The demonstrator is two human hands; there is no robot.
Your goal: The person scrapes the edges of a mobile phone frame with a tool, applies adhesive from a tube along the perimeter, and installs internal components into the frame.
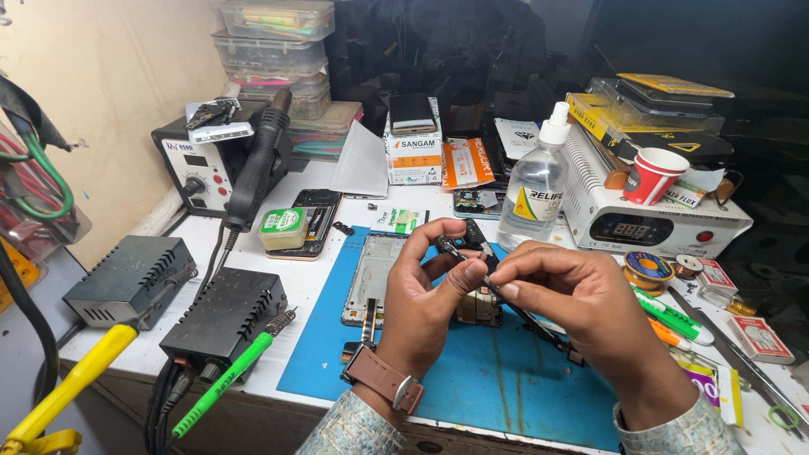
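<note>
Your left hand (pixel 430 282), watch at the wrist, curls above the blue mat (pixel 506 379), fingertips pinching a small dark part (pixel 449 247) so it sits steady at eye level. Right of it, your right hand (pixel 581 299) pinches tweezers (pixel 527 316) by the shaft, tips aimed at that part; the grip gives fine control. Under both hands, on the mat, lies an opened phone (pixel 480 305), with a bare frame (pixel 371 274) just left. Left of the mat stand two black boxes (pixel 223 316); behind it a clear bottle (pixel 535 181); right of it a white machine (pixel 649 215). Cluttered white bench (pixel 278 278), tan wall.
</note>
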